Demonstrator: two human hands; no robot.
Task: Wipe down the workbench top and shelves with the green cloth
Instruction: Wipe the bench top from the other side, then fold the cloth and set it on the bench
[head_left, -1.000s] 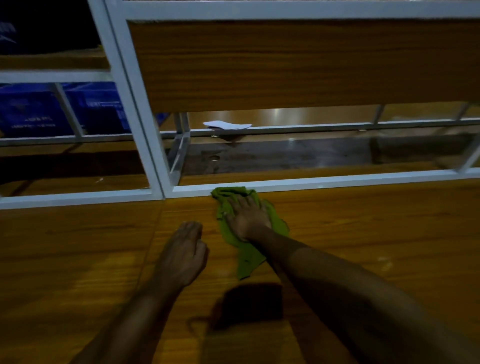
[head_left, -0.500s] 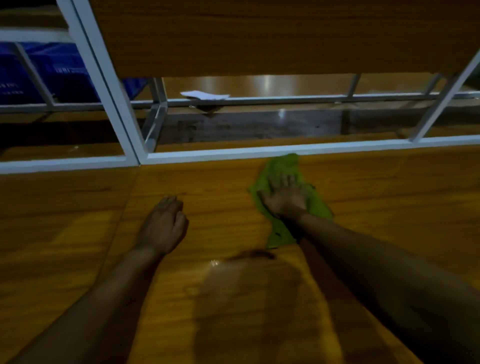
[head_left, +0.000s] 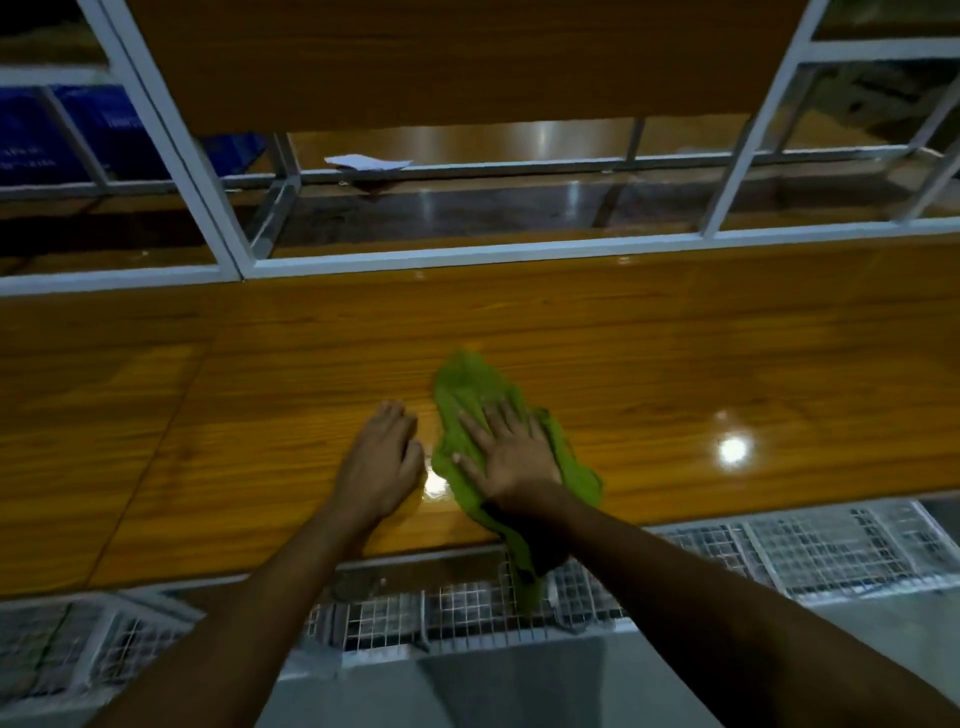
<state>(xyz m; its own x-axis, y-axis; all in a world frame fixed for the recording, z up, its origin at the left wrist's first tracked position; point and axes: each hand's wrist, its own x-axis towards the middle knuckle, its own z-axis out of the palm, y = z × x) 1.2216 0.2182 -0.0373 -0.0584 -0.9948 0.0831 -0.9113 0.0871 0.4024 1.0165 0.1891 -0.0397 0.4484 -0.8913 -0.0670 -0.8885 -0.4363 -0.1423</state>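
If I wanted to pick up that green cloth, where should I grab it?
Probably the tail of the green cloth that hangs over the workbench top's near edge. It dangles free, so pinch it from the front, below. The rest lies flat under the right hand.

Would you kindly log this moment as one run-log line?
step: wiping top | right hand: flat on green cloth | left hand: resting on workbench top | cloth tail: hanging over front edge
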